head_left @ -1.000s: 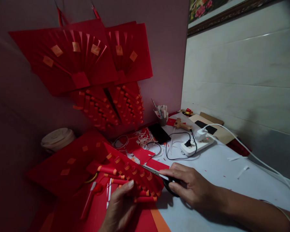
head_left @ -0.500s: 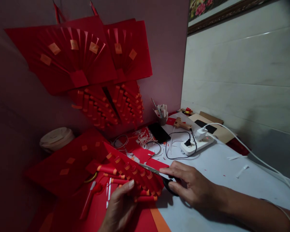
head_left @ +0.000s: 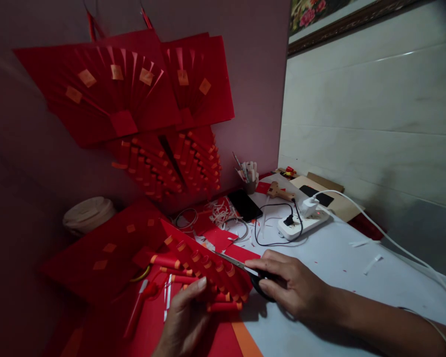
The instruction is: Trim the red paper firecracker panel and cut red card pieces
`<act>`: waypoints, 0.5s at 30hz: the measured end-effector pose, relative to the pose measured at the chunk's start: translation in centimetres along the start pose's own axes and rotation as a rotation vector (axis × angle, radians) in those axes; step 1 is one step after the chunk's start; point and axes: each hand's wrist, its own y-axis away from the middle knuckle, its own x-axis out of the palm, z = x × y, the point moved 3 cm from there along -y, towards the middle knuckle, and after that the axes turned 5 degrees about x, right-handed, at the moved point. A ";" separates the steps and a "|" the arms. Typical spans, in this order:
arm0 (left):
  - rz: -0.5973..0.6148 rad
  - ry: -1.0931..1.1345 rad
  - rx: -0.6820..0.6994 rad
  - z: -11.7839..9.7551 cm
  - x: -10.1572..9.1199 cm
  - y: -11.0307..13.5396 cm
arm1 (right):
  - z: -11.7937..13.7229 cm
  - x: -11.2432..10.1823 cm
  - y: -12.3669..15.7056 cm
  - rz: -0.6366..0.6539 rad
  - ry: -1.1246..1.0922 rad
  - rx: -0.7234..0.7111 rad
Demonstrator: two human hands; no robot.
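My right hand (head_left: 292, 287) is closed round the black handles of a pair of scissors (head_left: 241, 267), whose blades point left into a red paper craft piece (head_left: 200, 270) made of rolled red tubes with orange bands. My left hand (head_left: 184, 317) holds the near edge of that craft piece, thumb up and fingers curled under it. The piece lies on red paper sheets (head_left: 107, 253) spread on the white table (head_left: 338, 267).
Finished red paper fans (head_left: 122, 89) hang on the wall above. Behind lie a black phone (head_left: 245, 205), a white power strip (head_left: 301, 223) with charger and cables, a glue gun (head_left: 278, 191), a cup of pens (head_left: 250, 178), paper scraps and a white roll (head_left: 87, 213).
Nothing but a slight shift of the view up and back; both hands stay where they were on the scissors and the craft piece.
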 end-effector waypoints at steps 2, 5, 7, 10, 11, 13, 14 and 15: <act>0.012 0.005 -0.006 0.0 0.0 0.0 | 0.0 -0.1 -0.2 0.015 -0.033 0.045; 0.014 -0.003 0.013 0.0 -0.2 -0.2 | 0.2 -0.2 -0.3 0.028 -0.050 0.063; -0.005 -0.010 0.032 0.0 -0.4 -0.4 | 0.2 -0.2 -0.4 0.040 -0.043 0.061; -0.009 -0.020 0.037 0.1 -0.7 -0.7 | 0.2 -0.3 -0.3 0.049 -0.038 0.053; -0.004 -0.024 0.037 0.1 -0.8 -0.7 | 0.2 -0.3 -0.2 0.049 -0.036 0.046; 0.005 -0.028 0.035 0.1 -0.8 -0.6 | 0.2 -0.3 -0.2 0.043 -0.030 0.026; 0.008 -0.030 0.035 0.1 -0.8 -0.6 | 0.2 -0.3 -0.1 0.041 -0.027 0.015; 0.013 -0.034 0.034 0.1 -0.7 -0.5 | 0.2 -0.3 -0.1 0.037 -0.024 0.004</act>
